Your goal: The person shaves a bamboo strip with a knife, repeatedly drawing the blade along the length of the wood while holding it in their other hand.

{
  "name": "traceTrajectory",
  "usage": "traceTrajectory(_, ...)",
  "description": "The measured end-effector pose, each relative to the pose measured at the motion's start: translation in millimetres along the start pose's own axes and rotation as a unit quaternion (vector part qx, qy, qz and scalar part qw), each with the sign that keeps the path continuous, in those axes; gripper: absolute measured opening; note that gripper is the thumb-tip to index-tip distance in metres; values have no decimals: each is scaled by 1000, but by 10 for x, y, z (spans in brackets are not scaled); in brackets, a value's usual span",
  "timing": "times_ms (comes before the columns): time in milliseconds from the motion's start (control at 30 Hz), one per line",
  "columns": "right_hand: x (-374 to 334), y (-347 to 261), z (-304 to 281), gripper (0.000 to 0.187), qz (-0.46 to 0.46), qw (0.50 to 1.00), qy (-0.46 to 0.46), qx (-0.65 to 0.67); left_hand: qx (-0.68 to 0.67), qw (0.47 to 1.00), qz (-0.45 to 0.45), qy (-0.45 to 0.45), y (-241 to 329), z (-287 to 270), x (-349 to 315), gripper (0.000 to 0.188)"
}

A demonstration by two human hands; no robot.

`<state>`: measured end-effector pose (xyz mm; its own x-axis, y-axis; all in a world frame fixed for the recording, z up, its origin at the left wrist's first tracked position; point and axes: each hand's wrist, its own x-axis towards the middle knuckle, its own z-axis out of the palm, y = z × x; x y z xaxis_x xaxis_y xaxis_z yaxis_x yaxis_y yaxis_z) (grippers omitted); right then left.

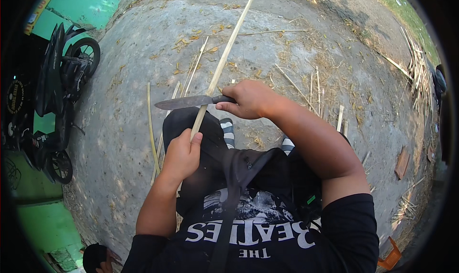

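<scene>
Work surface: outdoor grey ground (119,115), uneven and sunlit, bordered at left by a green wall (88,5). A dark motorcycle (60,81) stands against that side; a heap of thin strips (420,70) lies at far right. The long pale strip (231,43) slopes up from the person's lap, past the left knee (179,122), and leaves the upper edge of view. The knife (184,102) crosses it just beyond the left hand (181,156), which is closed around the strip. The right hand (246,98) is wrapped around the knife handle. Caution: if the edge catches and then frees abruptly, the blade could slip toward the left fingers or the knee; a loose grip or a swinging far end would be the likely cause. Dry leaves (213,49) litter the surface, offering poor footing.
</scene>
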<state>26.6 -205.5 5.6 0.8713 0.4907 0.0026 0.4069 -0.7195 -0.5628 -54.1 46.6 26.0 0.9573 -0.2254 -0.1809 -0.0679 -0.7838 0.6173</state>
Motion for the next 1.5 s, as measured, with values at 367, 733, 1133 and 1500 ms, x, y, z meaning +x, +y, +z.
traceTrajectory(367, -36, -135, -83, 58, 31, 997, -74, -20, -2, 1000, 6, 6, -50, 11, -22, 36)
traceTrajectory(733, -100, -253, -146, 57, 23, 994, -102, -18, -32, 999, -10, 42, -56, 42, -60, 37)
traceTrajectory(1133, -103, -124, -88, 53, 14, 998, -58, -31, 4, 998, 12, 57, -24, 60, -72, 36)
traceTrajectory(1500, -123, -177, -170, 54, 27, 996, -90, -14, 28, 997, 27, 62, -38, 74, -61, 35)
